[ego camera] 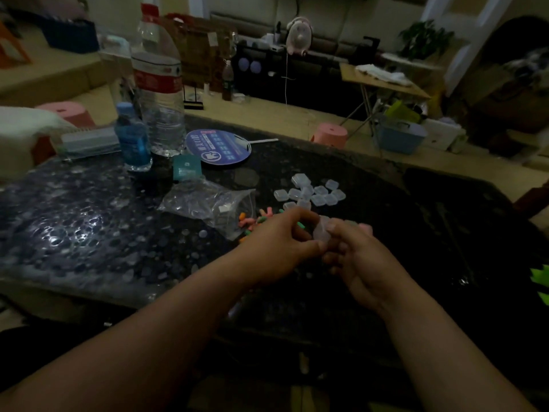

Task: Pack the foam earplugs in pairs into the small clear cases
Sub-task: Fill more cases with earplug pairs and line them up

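Observation:
Both hands meet over the dark table around one small clear case (322,234). My left hand (280,243) pinches its left side with curled fingers and thumb. My right hand (361,263) grips it from the right, thumb on top. Several more small clear cases (312,193) lie in a cluster just beyond the hands. Loose foam earplugs (252,223) in orange, pink and green are scattered on the table behind my left hand, partly hidden by it. I cannot see what is inside the held case.
A crumpled clear plastic bag (208,202) lies left of the earplugs. Further back stand a tall water bottle (159,84), a small blue bottle (132,138), a teal square packet (186,169) and a round hand fan (218,147). The glass table (89,221) is dark and patterned.

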The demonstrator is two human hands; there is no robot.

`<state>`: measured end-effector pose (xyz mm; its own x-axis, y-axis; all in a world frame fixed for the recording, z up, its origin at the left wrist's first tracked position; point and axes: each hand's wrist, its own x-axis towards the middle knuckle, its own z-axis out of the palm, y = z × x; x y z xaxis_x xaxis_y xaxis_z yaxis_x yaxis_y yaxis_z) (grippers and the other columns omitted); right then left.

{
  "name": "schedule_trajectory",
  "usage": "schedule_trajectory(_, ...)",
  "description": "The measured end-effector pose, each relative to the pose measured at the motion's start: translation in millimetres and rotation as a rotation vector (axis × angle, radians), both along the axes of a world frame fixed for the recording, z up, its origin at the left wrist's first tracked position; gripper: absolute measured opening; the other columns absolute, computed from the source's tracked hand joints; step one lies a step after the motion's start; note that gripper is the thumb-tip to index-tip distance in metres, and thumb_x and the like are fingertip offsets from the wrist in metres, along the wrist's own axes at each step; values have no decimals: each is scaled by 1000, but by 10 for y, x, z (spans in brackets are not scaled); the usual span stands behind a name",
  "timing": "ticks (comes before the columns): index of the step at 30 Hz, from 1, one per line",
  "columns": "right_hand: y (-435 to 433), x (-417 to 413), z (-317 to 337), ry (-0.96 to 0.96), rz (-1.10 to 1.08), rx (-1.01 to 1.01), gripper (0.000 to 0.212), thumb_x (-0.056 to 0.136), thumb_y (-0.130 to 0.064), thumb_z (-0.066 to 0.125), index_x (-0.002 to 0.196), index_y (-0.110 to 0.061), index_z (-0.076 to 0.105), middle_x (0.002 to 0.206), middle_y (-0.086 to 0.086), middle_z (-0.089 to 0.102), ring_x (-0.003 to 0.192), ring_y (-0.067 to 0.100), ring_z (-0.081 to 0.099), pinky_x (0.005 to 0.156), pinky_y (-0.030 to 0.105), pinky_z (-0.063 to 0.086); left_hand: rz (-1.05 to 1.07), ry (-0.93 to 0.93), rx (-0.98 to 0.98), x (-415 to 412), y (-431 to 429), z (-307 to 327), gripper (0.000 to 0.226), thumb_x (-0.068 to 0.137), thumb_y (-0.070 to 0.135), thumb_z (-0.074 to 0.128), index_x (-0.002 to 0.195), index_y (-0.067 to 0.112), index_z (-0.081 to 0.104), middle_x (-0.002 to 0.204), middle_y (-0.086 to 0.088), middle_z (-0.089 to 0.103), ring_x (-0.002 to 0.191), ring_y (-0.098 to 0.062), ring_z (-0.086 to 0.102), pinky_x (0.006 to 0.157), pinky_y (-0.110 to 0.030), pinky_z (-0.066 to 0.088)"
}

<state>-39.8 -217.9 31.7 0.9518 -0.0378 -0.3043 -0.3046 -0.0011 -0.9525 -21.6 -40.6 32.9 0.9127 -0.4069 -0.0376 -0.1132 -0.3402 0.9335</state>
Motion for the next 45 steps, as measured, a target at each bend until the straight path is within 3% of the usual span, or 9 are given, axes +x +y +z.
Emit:
schedule_trajectory(4,-60,-157,-101,-123,31,-56,17,98,-20,68,107,-29,80,89,-3,74,73,12,61,63,28,45,36,160,-107,-95,-16,-27,34,94,19,69,128,21,60,99,-5,76,87,-16,74,83,-39,63)
schedule_trajectory(9,-101,-115,-246,-281,104,-235,31,96,-10,76,121,-28,72,106,-30,75,103,-4,72,81,13,55,78,509,-306,-11,9,15,25,107,24,49,117,6,64,93,-17,71,83,-30,70,75,-37,60)
schedule_trajectory(12,-56,-53,-270,-317,117,-301,36,93,-8,78,120,-31,71,111,-26,74,106,3,73,90,27,60,65,567,-317,63,1,-26,26,107,26,50,117,7,63,97,-18,73,86,-29,74,81,-41,62)
schedule_trajectory(15,-42,11,-305,-319,107,-312,34,92,-11,81,116,-33,70,111,-9,77,104,14,75,90,41,64,87,589,-347,137,-14,-67,20,105,20,54,117,7,64,102,-20,73,87,-27,74,79,-37,62)
schedule_trajectory(21,-54,27,-304,-263,80,-224,30,95,-6,76,114,-28,71,109,-9,78,103,12,76,86,33,63,89,543,-392,137,-30,-130,16,97,12,67,111,5,64,96,-17,73,84,-24,74,73,-31,63)
schedule_trajectory(25,-87,12,-279,-119,12,-145,13,102,-18,68,113,-22,74,108,6,80,102,24,77,92,45,62,53,453,-383,130,4,-165,30,92,16,75,119,6,65,96,-16,72,87,-26,74,79,-36,61)
schedule_trajectory(30,-66,-36,-204,-49,90,8,17,104,-19,63,111,-5,71,91,2,80,78,14,76,69,26,59,-26,413,-290,65,4,-125,28,94,9,71,121,12,67,106,-25,73,100,-33,74,82,-35,62)
schedule_trajectory(34,-71,-12,-167,-47,96,54,9,100,-15,65,104,-7,69,86,4,77,72,13,74,59,21,55,-50,422,-255,60,12,-93,28,95,11,70,123,14,67,108,-25,74,102,-36,73,79,-32,63)
schedule_trajectory(45,-85,22,-127,67,179,-69,17,95,-22,72,108,-11,71,91,1,80,76,8,72,74,31,49,-90,562,-251,85,59,-165,30,97,10,66,124,22,69,113,-20,74,96,-29,74,85,-37,62)
